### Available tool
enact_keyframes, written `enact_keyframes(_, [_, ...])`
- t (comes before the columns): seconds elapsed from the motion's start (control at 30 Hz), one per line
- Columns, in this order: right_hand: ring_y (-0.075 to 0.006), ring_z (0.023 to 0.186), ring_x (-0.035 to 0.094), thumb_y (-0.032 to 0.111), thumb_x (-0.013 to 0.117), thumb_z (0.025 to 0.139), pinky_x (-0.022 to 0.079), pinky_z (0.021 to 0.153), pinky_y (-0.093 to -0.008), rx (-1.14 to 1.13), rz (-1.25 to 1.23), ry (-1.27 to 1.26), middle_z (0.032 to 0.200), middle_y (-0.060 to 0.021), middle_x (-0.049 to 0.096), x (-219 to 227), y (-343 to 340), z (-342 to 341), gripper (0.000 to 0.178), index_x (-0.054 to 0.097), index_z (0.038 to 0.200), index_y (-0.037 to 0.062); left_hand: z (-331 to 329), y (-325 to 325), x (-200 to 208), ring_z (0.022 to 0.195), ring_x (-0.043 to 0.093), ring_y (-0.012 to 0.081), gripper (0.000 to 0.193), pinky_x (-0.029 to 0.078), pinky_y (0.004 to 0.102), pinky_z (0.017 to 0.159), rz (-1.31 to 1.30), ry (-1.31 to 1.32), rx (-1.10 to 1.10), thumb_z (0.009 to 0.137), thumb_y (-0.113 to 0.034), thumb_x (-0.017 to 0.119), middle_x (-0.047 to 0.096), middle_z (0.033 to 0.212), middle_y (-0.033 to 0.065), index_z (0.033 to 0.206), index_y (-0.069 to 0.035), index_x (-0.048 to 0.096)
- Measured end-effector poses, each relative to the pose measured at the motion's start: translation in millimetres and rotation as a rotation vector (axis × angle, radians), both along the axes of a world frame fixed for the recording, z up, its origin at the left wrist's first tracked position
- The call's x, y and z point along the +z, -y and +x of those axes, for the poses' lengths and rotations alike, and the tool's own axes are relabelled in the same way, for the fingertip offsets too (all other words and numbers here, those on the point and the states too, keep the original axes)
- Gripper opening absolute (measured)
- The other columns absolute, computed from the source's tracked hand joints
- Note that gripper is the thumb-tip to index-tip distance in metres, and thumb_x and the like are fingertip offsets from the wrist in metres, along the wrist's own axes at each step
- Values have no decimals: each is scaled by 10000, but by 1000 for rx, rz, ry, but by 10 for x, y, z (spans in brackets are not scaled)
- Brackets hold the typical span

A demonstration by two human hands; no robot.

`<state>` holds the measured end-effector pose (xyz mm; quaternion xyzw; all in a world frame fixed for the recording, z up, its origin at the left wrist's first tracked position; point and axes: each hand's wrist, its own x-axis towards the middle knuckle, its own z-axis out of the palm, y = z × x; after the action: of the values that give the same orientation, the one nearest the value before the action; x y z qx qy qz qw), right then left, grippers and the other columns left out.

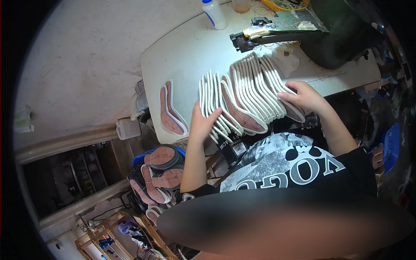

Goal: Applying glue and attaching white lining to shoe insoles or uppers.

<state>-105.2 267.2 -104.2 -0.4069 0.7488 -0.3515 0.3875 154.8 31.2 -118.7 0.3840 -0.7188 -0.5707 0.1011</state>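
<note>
A long row of shoe soles [251, 89] with white rims and pinkish-brown faces stands on edge, packed side by side, near the table's front edge. My left hand [203, 122] is closed round the left end of the row, its thumb on the near side of a smaller bunch of soles [209, 93]. A tilted sole [242, 119] shows its brown face between that bunch and the rest. At the right end, my right hand [305, 97] grips the outermost soles, thumb on top. Two separate soles [171, 115] lie together on the table to the left.
The pale table [182, 56] carries a sewing machine [281, 34], a white bottle [214, 16] and a yellow basket [288, 4] at the back. More soles [164, 167] are heaped in a container below on the left, near a white jug [128, 129]. A blue plastic item [391, 149] is at right.
</note>
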Motion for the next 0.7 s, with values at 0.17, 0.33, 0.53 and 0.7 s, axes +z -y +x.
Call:
enact_keyframes(0.17, [-121, 901, 562, 417, 466, 976, 467, 812, -284, -48, 140, 751, 980, -47, 613, -667, -210, -448, 426, 561, 1131, 32, 239, -100, -281, 1000, 585, 193, 474, 462, 303, 888, 64, -33, 91, 888, -232, 635, 558, 1161, 146, 1229, 34, 443])
enact_keyframes(0.33, [-174, 1120, 501, 412, 521, 946, 393, 969, -293, -25, 40, 442, 1184, -120, 532, -376, 186, -72, 589, 395, 1369, 22, 321, -8, -426, 1064, 547, 183, 453, 436, 313, 927, 79, -79, 135, 918, -181, 581, 540, 1187, 143, 1287, 13, 403])
enact_keyframes(0.53, [-222, 1198, 481, 322, 669, 856, 383, 1009, -340, -41, -332, 697, 1330, -180, 466, -321, 160, 173, 783, 253, 1477, 89, 364, -407, -428, 1230, 441, 219, 605, 327, 353, 1050, 78, -460, 111, 869, -150, 597, 414, 1362, 178, 1367, 27, 301])
enact_keyframes(0.7, [-218, 1174, 508, 242, 752, 762, 391, 1011, -329, 49, -51, 989, 1301, -148, 505, -453, 278, 168, 790, 338, 1385, -9, 515, -418, -563, 1259, 458, 279, 733, 366, 396, 1066, 404, -740, 190, 824, -253, 684, 429, 1372, 187, 1374, 32, 291])
